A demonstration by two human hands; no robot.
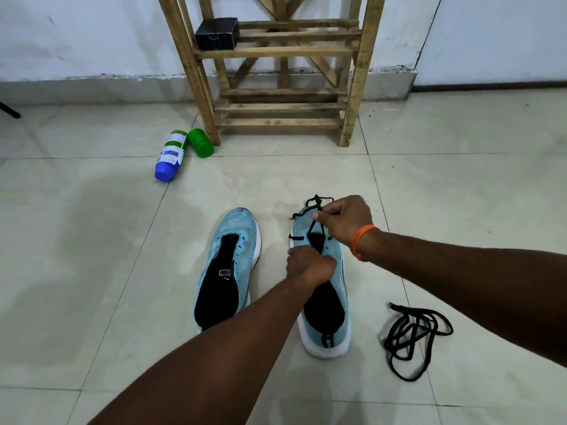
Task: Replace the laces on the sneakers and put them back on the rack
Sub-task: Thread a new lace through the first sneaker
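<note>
Sneakers, pair, pale blue, on the tiled floor (92, 240), lower centre of the frame.

Item 1: part-laced sneaker (325, 314), the one nearer frame right. Its long axis runs heel at the bottom to toe at the top, pointing toward the rack (276, 52).
- The black lace (313, 225) crosses the toe-end eyelets only, with slack looped past the toe.
- Your right hand (343, 222) sits over the toe end, its fingers pinching the lace.
- Your left hand (310, 265) lies heelward of it, at mid-throat. Its fingers are curled onto the eyelet edge, gripping the shoe. Whether they also hold a lace end is hidden.
- The next open eyelets lie between your two hands, nearer the left one. My judgement is that the lace must travel heelward from your right fingers.

Item 2: unlaced sneaker (228, 265), just beside item 1 toward frame left, lying parallel to it.

Item 3: loose lace (412, 328), a tangle at frame right, nearer your right arm.

Containers:
- A black box (217, 33) on a rack shelf, upper centre, contents unseen.
- A blue-capped bottle (171, 154) and a green bottle (201, 142), lying capped by the rack's foot, contents unseen.
</note>
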